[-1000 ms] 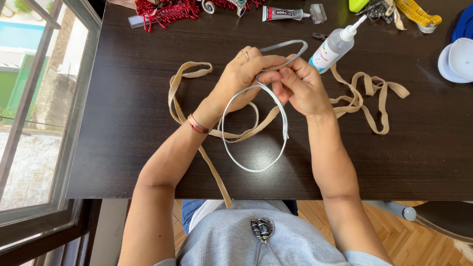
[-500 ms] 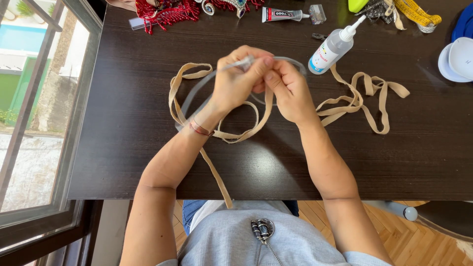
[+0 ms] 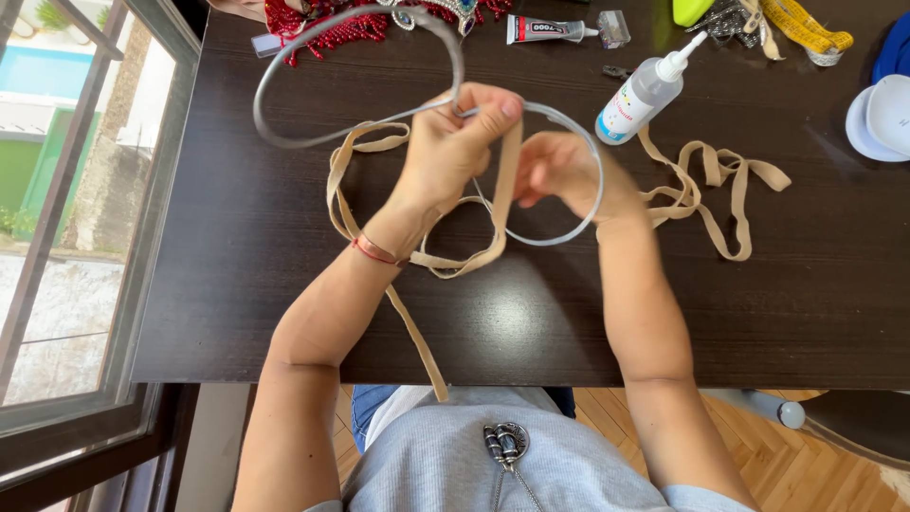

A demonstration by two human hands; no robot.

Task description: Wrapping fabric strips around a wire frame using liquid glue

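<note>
At twelve o'clock on the worktop (image 3: 237, 284) lies a grey glue tube (image 3: 545, 29) with a red-and-white label; at one o'clock, a clear bottle (image 3: 647, 92), white-labelled with blue and orange.

Two hoops (image 3: 351, 71), one glue bottle (image 3: 645, 95)

Matt grey hoop (image 3: 284, 133); beige cloth ribbon (image 3: 417, 341); dark wood table (image 3: 237, 284).

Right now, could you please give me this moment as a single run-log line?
left hand: pinches grey wire hoop and beige ribbon strip | right hand: blurred, at hoop | surface: dark wooden table
</note>
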